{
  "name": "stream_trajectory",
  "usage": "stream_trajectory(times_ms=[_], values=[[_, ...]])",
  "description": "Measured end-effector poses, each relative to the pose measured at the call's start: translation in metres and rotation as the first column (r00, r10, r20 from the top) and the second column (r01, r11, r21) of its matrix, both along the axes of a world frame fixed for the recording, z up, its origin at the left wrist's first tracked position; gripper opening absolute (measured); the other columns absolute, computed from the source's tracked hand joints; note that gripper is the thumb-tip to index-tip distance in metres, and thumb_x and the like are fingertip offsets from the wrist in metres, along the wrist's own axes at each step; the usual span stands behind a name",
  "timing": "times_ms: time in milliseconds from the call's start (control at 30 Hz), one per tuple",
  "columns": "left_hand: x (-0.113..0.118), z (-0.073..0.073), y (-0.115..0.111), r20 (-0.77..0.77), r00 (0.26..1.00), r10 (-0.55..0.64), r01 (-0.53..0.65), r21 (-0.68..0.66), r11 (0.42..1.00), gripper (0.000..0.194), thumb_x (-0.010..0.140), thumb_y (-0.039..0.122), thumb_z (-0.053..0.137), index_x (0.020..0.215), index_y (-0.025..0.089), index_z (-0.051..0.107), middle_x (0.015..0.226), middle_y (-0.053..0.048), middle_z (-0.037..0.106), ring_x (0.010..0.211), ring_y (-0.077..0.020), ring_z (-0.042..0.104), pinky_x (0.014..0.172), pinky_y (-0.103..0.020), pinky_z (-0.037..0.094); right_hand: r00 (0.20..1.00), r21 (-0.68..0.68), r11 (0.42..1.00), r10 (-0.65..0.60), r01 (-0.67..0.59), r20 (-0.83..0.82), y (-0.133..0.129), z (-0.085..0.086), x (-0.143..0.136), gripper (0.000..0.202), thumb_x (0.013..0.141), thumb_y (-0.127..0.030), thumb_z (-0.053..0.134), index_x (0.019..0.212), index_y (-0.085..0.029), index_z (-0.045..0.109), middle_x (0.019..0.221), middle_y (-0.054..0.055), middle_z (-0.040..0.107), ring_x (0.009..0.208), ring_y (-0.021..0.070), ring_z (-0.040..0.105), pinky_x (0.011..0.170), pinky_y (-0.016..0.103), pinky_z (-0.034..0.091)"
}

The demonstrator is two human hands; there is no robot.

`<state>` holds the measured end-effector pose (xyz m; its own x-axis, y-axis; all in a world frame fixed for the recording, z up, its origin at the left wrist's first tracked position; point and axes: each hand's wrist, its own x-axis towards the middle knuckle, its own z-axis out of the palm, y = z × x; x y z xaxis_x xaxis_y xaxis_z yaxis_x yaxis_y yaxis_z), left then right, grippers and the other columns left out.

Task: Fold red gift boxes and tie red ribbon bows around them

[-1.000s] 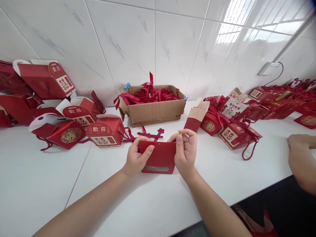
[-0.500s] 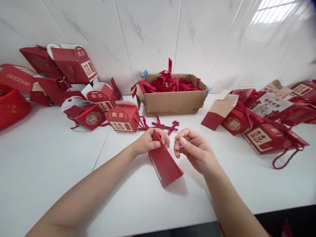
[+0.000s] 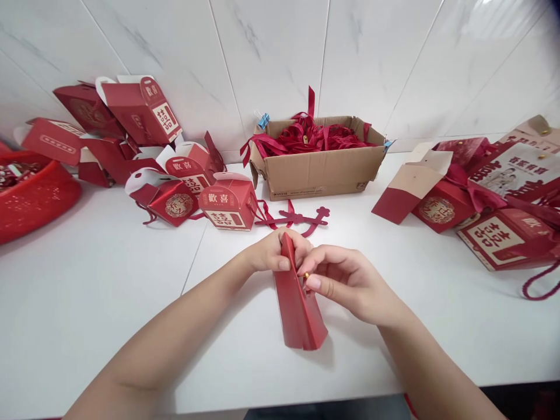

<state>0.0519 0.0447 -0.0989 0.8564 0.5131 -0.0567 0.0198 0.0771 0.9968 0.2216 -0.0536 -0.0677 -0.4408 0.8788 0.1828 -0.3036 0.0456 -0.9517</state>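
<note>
Partly visible pin (image 3: 307, 275), R hand (image 3: 350, 284).

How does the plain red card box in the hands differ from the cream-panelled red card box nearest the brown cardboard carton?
The plain red card box is held in the left hand; the cream-panelled red card box stands untouched. The held box's visible side is unprinted; the panelled one's front bears printing. Both are red.

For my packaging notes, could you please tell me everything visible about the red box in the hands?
Of smooth-looking card, the red box narrows upward, one end toward the camera over the white table. The left hand grips its far end; the right hand pinches a gold stud at its top edge.
</note>
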Motion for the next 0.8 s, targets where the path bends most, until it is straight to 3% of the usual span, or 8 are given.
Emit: stream_trajectory(times_ms=[300, 500, 600, 700, 800], values=[[0.002, 0.0, -0.002, 0.103, 0.995, 0.005, -0.01, 0.056, 0.998, 0.054, 0.048, 0.072, 0.074, 0.048, 0.023, 0.052, 0.052, -0.005, 0.059, 0.052, -0.0204, 0.057, 0.056, -0.039, 0.051, 0.996, -0.016, 0.996, -0.089, 0.089, 0.0, 0.001, -0.002, -0.002, 0.004, 0.079, -0.023, 0.071, 0.08, -0.021, 0.068, 0.079, 0.0, 0.065, 0.072, 0.0122, 0.061, 0.067, 0.028, 0.054], [0.006, 0.0, -0.007, 0.153, 0.973, 0.172, -0.191, 0.121, 0.974, 0.055, 0.051, 0.072, 0.072, 0.053, 0.02, 0.052, 0.055, -0.004, 0.057, 0.055, -0.0186, 0.056, 0.057, -0.036, 0.049, 0.977, 0.109, 0.973, -0.208, 0.201, 0.055, 0.002, 0.0, 0.005, 0.004, 0.081, -0.022, 0.069, 0.077, -0.022, 0.07, 0.076, 0.001, 0.065, 0.07, 0.0128, 0.059, 0.064, 0.027, 0.051], [0.009, 0.0, -0.01, 0.198, 0.921, 0.334, -0.367, 0.163, 0.916, 0.052, 0.057, 0.067, 0.072, 0.061, 0.019, 0.054, 0.063, -0.003, 0.059, 0.059, -0.0169, 0.056, 0.057, -0.032, 0.047, 0.936, 0.232, 0.927, -0.328, 0.294, 0.125, 0.005, 0.001, 0.016, 0.021, 0.09, -0.035, 0.057, 0.082, -0.022, 0.072, 0.078, 0.004, 0.065, 0.073, 0.0156, 0.06, 0.068, 0.031, 0.051], [0.014, 0.002, -0.014, 0.255, 0.836, 0.487, -0.538, 0.2, 0.819, 0.042, 0.068, 0.057, 0.071, 0.071, 0.018, 0.056, 0.072, -0.002, 0.059, 0.064, -0.0143, 0.055, 0.058, -0.027, 0.045, 0.913, 0.3, 0.904, -0.366, 0.303, 0.179, 0.009, 0.002, 0.025, 0.043, 0.09, -0.055, 0.045, 0.1, -0.021, 0.069, 0.095, 0.009, 0.065, 0.086, 0.021, 0.061, 0.073, 0.036, 0.051], [0.017, 0.005, -0.02, 0.316, 0.757, 0.572, -0.651, 0.292, 0.7, 0.027, 0.077, 0.042, 0.068, 0.085, 0.019, 0.056, 0.08, -0.001, 0.059, 0.072, -0.0138, 0.057, 0.064, -0.026, 0.048, 0.852, 0.361, 0.867, -0.449, 0.343, 0.27, 0.011, 0.004, 0.024, 0.035, 0.081, -0.05, 0.063, 0.104, -0.023, 0.066, 0.1, 0.007, 0.063, 0.089, 0.0216, 0.061, 0.073, 0.034, 0.052]])
